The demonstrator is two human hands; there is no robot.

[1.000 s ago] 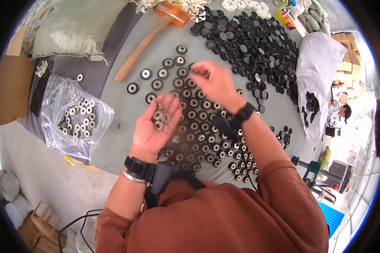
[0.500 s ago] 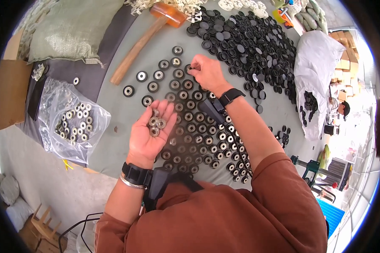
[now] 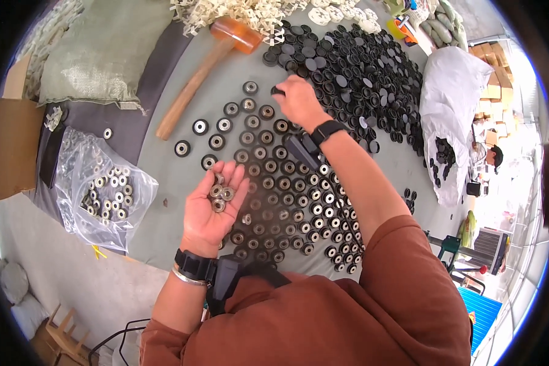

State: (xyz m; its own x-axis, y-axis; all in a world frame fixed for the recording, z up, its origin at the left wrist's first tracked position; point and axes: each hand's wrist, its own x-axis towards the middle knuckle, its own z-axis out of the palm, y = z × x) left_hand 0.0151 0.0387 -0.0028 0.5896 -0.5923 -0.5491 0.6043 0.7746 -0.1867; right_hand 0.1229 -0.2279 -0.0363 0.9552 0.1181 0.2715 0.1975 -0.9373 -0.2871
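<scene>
Right hand [image 3: 299,100] farther out, fingers pinching round black wheel [image 3: 277,91]; metal bearings [image 3: 221,194] in left palm [image 3: 210,210].

A wooden-handled mallet [image 3: 201,76] with an orange head is lying on the grey table [image 3: 165,226], beside a heap of cream plastic pieces [image 3: 238,12]. A clear bag [image 3: 97,189] is sitting at the table's left edge. A white sack [image 3: 454,110] is lying open at right. A cardboard box [image 3: 9,152] is resting far left.
</scene>
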